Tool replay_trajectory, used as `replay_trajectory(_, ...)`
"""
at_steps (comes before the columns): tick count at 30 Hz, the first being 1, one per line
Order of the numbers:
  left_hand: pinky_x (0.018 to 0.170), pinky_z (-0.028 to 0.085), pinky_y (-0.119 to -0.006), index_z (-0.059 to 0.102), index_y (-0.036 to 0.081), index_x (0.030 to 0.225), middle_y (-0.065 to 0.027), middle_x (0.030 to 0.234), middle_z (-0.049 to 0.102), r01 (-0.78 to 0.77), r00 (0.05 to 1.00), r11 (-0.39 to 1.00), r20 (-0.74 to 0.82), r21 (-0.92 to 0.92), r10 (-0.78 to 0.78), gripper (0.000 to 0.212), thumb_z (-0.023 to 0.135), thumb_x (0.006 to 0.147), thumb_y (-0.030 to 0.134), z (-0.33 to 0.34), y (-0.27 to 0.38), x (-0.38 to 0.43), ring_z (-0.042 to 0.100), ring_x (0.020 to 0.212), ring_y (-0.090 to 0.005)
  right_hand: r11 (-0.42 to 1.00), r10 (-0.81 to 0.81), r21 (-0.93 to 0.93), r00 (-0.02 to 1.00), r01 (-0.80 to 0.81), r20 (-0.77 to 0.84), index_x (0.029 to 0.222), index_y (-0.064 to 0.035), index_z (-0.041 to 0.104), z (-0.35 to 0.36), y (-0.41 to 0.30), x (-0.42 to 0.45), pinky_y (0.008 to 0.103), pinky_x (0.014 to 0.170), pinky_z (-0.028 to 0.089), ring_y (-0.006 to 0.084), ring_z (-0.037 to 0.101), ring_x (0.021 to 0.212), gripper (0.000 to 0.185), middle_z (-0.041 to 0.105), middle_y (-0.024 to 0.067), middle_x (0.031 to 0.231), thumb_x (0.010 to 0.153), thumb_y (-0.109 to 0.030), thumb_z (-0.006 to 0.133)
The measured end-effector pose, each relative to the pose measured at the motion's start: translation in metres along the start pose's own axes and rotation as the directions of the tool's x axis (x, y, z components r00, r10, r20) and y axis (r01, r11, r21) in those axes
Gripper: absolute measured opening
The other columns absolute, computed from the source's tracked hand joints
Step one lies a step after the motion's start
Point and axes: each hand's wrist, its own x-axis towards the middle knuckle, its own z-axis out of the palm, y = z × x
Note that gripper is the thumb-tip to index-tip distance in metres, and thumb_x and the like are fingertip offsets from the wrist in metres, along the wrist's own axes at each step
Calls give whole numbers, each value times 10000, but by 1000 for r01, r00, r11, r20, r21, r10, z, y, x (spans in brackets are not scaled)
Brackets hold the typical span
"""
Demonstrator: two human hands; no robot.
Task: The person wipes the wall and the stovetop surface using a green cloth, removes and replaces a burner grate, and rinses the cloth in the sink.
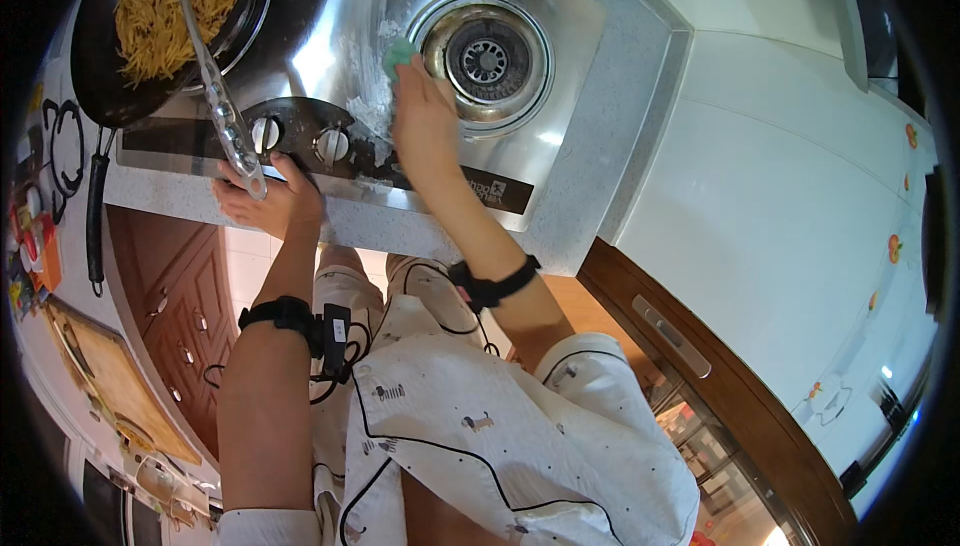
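Note:
My right hand [426,115] presses a green scouring pad [400,58] against the steel gas stove top [574,36], just left of the round burner [487,58]. Whitish residue [371,112] marks the steel beside and below the pad. My left hand [274,199] rests at the stove's front edge below two control knobs [265,134], fingers apart. Over that hand lies the end of a metal spatula's handle [225,115]; whether the fingers touch it is unclear. The spatula leans in a dark wok [97,88] holding yellow shredded food [165,13].
The wok's black handle [97,216] juts over the grey counter [360,223] at left. A wooden cutting board [124,381] with a knife lies farther along the counter. A white tiled wall [720,178] borders the stove at right. Part of a round lid or pan rim shows at the top.

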Motion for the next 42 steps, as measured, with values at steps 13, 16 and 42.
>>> replay_trajectory(13, 1121, 111, -570, 127, 8, 1483, -342, 1461, 166, 20, 997, 1000, 81, 3, -20, 884, 540, 836, 446, -8, -2, 1, 141, 1380, -474, 972, -60, -215, 982, 99, 180, 1070, 70, 618, -44, 21, -48, 409, 748, 459, 329, 533, 855, 278, 559, 168, 946, 804, 15, 556)
replay_trajectory(16, 1122, 106, -574, 114, 16, 1486, -341, 1464, 163, 4, 996, 999, 93, -33, -1, 893, 558, 830, 429, -11, 1, 0, 134, 1385, -474, 989, -21, -143, 988, 43, 151, 989, 79, 591, -21, 13, -35, 419, 743, 447, 334, 528, 857, 205, 538, 176, 903, 801, 15, 542)
replay_trajectory(42, 1108, 147, -573, 188, 10, 1475, -323, 1463, 190, 3, 1000, 1000, 19, -7, -3, 783, 485, 883, 429, -5, 2, -1, 182, 1367, -470, 845, 78, -520, 935, 122, 347, 740, -26, 696, 20, -22, 58, 365, 728, 530, 279, 645, 786, 122, 654, 157, 782, 773, -81, 592)
